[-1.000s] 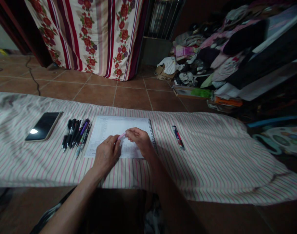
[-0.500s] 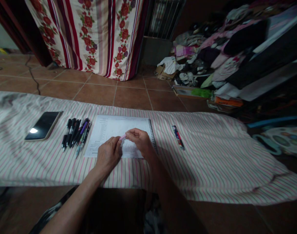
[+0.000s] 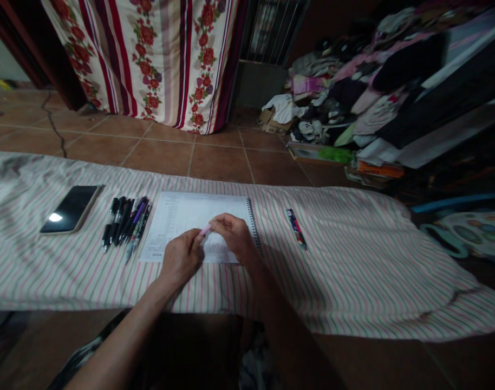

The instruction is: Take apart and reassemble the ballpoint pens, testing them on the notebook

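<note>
Between my two hands is a slim pink pen-like thing (image 3: pixel 206 229), its ends hidden by my fingers. My left hand (image 3: pixel 181 254) pinches the lower left end. Closed fingertips of my right hand (image 3: pixel 234 234) grip the upper right end. Both hands are over a spiral notebook (image 3: pixel 194 208) with printed white pages, its wire binding on the right. A row of several pens (image 3: pixel 125 222), mostly black with a purple one among them, lies left of the notebook. To its right rests a single dark blue and red pen (image 3: pixel 297 230).
The table wears a striped cloth (image 3: pixel 365 260). A phone (image 3: pixel 71 210) lies on it, left of the pens. Beyond the table are a tiled floor (image 3: pixel 166 151), a flowered curtain (image 3: pixel 150 59) and a heap of clothes (image 3: pixel 353 86) at the right.
Both hands keep their grip on the pink pen-like thing, which has shifted very slightly. The notebook, pens and phone stay where they were.
</note>
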